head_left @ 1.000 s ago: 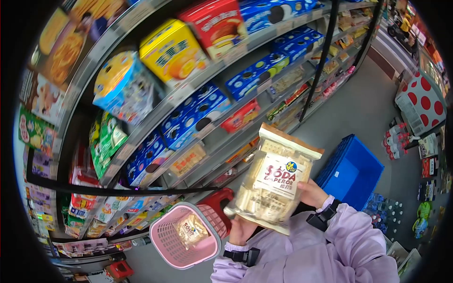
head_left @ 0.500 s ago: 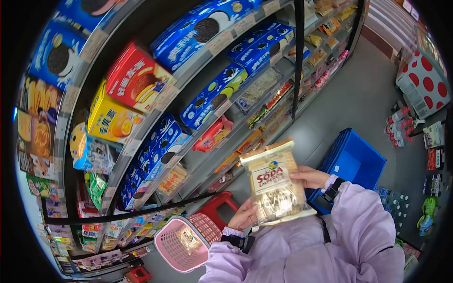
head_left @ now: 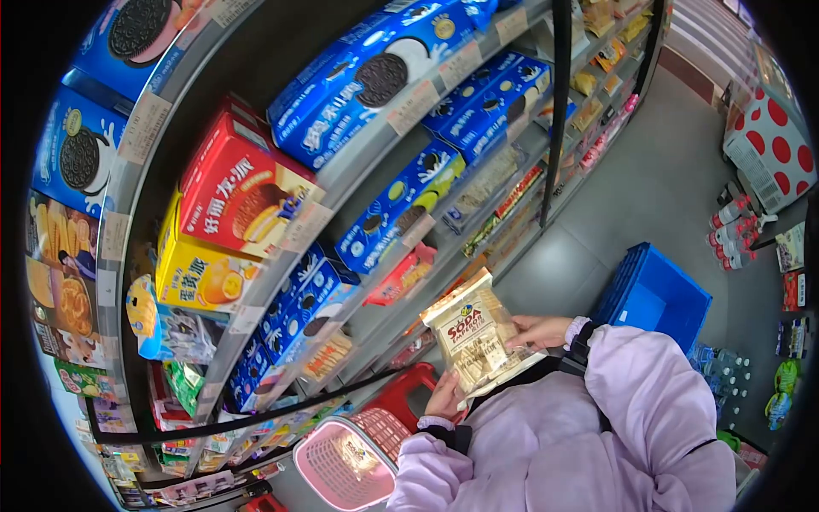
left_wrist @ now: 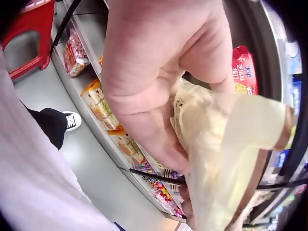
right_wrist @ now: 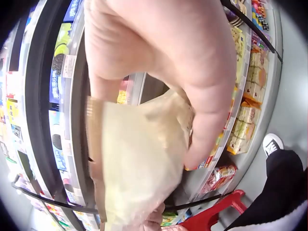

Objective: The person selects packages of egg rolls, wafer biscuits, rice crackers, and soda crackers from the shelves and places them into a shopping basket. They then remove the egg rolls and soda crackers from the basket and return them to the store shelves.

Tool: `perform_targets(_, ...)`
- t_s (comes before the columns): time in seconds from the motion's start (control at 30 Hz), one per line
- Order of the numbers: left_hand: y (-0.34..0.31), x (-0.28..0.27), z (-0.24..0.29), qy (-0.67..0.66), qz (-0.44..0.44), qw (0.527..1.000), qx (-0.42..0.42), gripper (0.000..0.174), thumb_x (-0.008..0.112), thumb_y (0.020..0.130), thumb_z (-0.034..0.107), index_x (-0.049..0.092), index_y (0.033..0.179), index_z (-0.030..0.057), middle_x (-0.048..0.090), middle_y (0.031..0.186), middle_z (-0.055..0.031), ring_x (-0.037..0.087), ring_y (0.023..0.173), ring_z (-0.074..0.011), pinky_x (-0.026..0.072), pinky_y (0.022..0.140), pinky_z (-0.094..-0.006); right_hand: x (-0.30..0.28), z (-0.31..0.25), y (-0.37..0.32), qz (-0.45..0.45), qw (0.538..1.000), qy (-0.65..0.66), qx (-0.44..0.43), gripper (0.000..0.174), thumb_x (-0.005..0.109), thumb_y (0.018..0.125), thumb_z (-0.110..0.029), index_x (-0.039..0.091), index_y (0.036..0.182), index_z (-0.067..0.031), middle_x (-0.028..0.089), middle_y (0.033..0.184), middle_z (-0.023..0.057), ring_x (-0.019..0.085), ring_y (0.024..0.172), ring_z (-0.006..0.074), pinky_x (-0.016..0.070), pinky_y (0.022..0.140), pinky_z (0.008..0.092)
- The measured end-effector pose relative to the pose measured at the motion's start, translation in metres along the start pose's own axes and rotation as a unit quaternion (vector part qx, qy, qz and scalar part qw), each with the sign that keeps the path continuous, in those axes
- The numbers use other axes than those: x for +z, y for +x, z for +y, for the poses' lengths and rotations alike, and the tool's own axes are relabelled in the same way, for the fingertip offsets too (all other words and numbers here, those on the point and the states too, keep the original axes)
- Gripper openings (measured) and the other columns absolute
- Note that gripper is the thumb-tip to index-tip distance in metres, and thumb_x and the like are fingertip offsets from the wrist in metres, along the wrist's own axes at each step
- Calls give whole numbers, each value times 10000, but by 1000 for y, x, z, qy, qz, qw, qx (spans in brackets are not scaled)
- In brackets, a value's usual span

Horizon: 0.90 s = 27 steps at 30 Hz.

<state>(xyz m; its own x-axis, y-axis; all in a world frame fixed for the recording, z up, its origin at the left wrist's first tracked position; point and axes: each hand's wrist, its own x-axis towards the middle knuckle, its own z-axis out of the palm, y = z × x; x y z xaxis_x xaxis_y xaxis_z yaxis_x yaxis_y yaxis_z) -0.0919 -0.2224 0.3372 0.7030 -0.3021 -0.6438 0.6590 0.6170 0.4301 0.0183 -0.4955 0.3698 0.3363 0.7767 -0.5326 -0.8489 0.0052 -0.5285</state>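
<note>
The shelving unit point(head_left: 334, 175) fills the left and centre of the head view. Its tiers carry blue, red and yellow biscuit boxes. The blue crate point(head_left: 657, 294) stands on the floor to the person's right, well apart from the shelving. The pink basket point(head_left: 322, 468) hangs at the person's left side, near the lowest shelf edge, with one small packet point(head_left: 358, 450) lying inside it. The red stool point(head_left: 401, 391) stands on the floor just beside the basket, against the foot of the shelving.

The cracker bag point(head_left: 473, 333) is held in the air in front of the chest, tilted, with its printed face towards the camera. It is clear of every shelf edge.

The left hand point(head_left: 445, 397) grips the lower end of the bag. In the left wrist view the left hand point(left_wrist: 154, 82) has its fingers curled and pressed together against the bag point(left_wrist: 226, 144).

The right hand point(head_left: 537, 330) grips the right side edge of the bag. In the right wrist view the right hand point(right_wrist: 163, 48) pinches the bag point(right_wrist: 139, 163) between thumb and curled fingers. The bag hangs below the palm.
</note>
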Motion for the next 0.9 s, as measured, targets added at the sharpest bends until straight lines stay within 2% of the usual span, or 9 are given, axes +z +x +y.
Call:
perform_targets(0.13, 21, -10, 27, 36, 11, 998, 43, 388, 405, 912, 154, 323, 1272, 33, 456, 1237, -106, 460, 1124, -228, 353, 970, -373, 8, -33, 35, 35, 995, -71, -55, 831, 713, 708, -129, 179, 1336, -22, 354, 1285, 91, 355, 1173, 160, 336, 960, 307)
perform_targets(0.2, 34, -17, 43, 42, 17, 998, 51, 396, 389, 918, 170, 307, 1280, 33, 441, 1249, -104, 453, 1130, -226, 352, 972, -377, 3, -46, 61, 50, 985, -133, -96, 873, 711, 713, -140, 130, 1343, 25, 342, 1289, 134, 380, 1152, 180, 329, 951, 272)
perform_targets(0.37, 71, -42, 79, -3, 56, 998, 17, 332, 443, 908, 181, 399, 1207, 43, 516, 1160, -85, 508, 1056, -206, 402, 914, -353, -34, -54, 132, 67, 978, -177, -87, 807, 732, 696, -215, 261, 1297, 45, 475, 1159, 150, 456, 1057, 188, 381, 884, 270)
perform_targets(0.47, 88, -41, 95, 7, 98, 995, 32, 349, 480, 892, 151, 393, 1210, 38, 524, 1135, -84, 522, 1023, -190, 427, 882, -335, -40, -57, 153, 204, 902, -343, -163, 624, 745, 622, -268, 461, 1080, 47, 558, 1010, 149, 548, 914, 237, 436, 780, 312)
perform_targets(0.5, 108, -84, 91, -3, 102, 995, 20, 352, 533, 863, 117, 416, 1184, 31, 528, 1105, -77, 531, 997, -180, 451, 850, -317, -59, -45, 179, 183, 891, -378, -172, 625, 715, 607, -360, 501, 1022, 54, 554, 999, 194, 542, 937, 306, 423, 811, 341)
perform_targets(0.6, 113, -45, 113, 98, 220, 963, 121, 337, 573, 837, 97, 452, 1145, 31, 537, 1070, -62, 540, 969, -177, 469, 808, -295, -56, -54, 193, 243, 834, -429, -248, 624, 692, 614, -388, 512, 999, 68, 551, 980, 225, 526, 958, 347, 401, 847, 368)
perform_targets(0.63, 114, -31, 120, 112, 195, 960, 168, 319, 601, 816, 92, 487, 1109, 38, 544, 1050, -51, 545, 934, -173, 466, 780, -283, -56, -61, 195, 258, 823, -444, -244, 567, 670, 634, -371, 524, 1040, -1, 553, 1000, 204, 510, 978, 364, 384, 868, 376)
perform_targets(0.73, 137, -58, 126, 138, 205, 958, 146, 344, 622, 787, 64, 500, 1108, 31, 550, 1040, -50, 546, 886, -158, 464, 728, -277, -52, -81, 198, 277, 694, -610, -262, 545, 632, 708, -381, 518, 1118, -41, 526, 1098, 216, 491, 1027, 358, 384, 887, 351)
perform_targets(0.9, 157, -59, 129, 293, 216, 922, 130, 398, 655, 760, 223, 530, 1109, 78, 556, 1029, -34, 536, 846, -132, 425, 638, -248, -34, -93, 225, 277, 760, -505, -301, 376, 598, 724, -266, 568, 1055, -90, 570, 1028, 174, 543, 947, 324, 428, 829, 372)
